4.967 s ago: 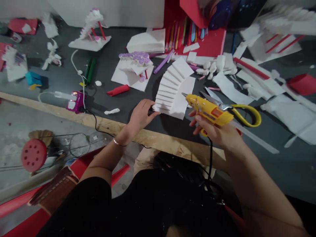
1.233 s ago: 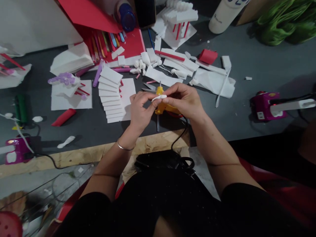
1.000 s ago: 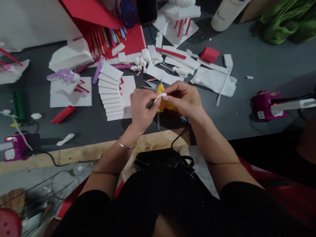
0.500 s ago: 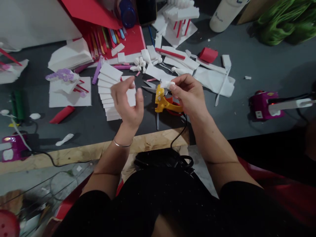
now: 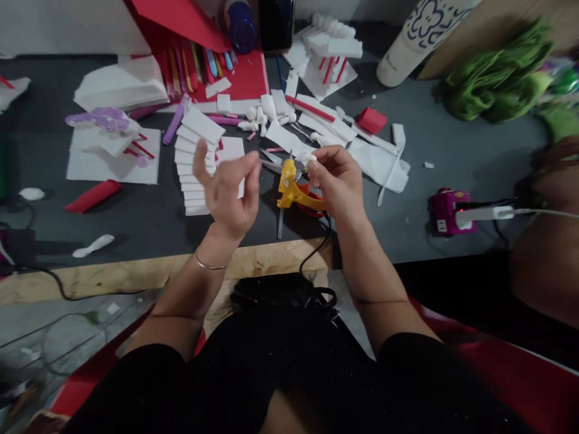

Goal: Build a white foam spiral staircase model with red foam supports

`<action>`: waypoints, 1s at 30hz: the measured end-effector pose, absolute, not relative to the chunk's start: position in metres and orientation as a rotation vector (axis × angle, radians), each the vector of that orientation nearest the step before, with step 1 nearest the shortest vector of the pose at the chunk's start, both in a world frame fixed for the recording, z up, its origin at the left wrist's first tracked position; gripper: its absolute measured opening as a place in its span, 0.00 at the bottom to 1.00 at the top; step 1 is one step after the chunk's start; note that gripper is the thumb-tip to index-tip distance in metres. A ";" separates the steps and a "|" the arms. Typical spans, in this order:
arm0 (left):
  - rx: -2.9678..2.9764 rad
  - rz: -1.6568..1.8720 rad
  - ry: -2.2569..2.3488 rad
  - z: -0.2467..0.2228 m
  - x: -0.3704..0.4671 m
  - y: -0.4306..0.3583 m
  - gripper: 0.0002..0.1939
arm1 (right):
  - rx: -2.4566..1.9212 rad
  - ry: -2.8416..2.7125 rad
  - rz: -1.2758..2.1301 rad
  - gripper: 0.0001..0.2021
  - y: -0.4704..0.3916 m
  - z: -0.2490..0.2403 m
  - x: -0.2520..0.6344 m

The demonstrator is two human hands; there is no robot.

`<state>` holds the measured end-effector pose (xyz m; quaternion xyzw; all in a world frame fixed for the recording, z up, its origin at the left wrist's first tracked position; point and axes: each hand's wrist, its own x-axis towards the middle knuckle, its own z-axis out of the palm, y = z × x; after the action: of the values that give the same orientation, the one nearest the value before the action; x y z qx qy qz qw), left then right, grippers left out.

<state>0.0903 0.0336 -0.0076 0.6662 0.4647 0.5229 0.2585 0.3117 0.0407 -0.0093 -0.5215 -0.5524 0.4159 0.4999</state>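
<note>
My right hand pinches a small white piece between thumb and fingertips, just above a yellow glue gun. The glue gun lies on the grey table over orange-handled scissors. To the left, my left hand is raised with its thumb and index finger drawn together and another finger stretched out. Whether anything is between those fingertips is too small to make out. Beside it lies a fanned stack of white rectangles. White knotted bits and white strips lie behind the hands.
A white model with red posts, a white bottle and green yarn stand behind. Left is a purple-topped model. A purple power block is at right, near another person's arm. The wooden table edge runs in front.
The view has shifted to the right. My left hand's thumb and index finger have come closer together. My right hand still pinches the white piece near the glue gun.
</note>
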 end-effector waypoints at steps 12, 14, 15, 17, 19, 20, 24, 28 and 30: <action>1.661 1.245 1.095 -0.005 0.123 0.032 0.25 | -1.043 -1.394 0.995 0.18 0.028 -0.008 0.296; 1.576 1.256 1.069 -0.007 0.123 0.033 0.23 | -1.016 -1.412 0.986 0.16 0.027 -0.007 0.296; 1.538 1.260 1.055 -0.007 0.122 0.033 0.23 | -1.005 -1.429 0.977 0.15 0.027 -0.006 0.297; 1.478 1.262 1.028 -0.008 0.122 0.035 0.22 | -0.996 -1.475 0.952 0.15 0.027 -0.004 0.298; 1.444 1.251 1.011 -0.008 0.121 0.036 0.23 | -1.001 -1.537 0.924 0.15 0.027 -0.001 0.301; 1.436 1.245 1.005 -0.009 0.121 0.036 0.23 | -1.003 -1.569 0.911 0.14 0.027 -0.001 0.303; 1.420 1.243 0.967 -0.010 0.121 0.038 0.25 | -0.973 -1.646 0.881 0.09 0.028 -0.002 0.309; 1.411 1.231 0.940 -0.009 0.123 0.038 0.24 | -1.001 -1.621 0.862 0.10 0.029 -0.005 0.309; 1.415 1.231 0.939 -0.008 0.124 0.036 0.23 | -1.039 -1.614 0.846 0.14 0.029 -0.006 0.307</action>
<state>0.1241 0.0365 -0.0079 0.5846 0.3883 0.5087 0.4987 0.3070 0.0285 -0.0057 -0.4293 -0.6669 0.3495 0.4988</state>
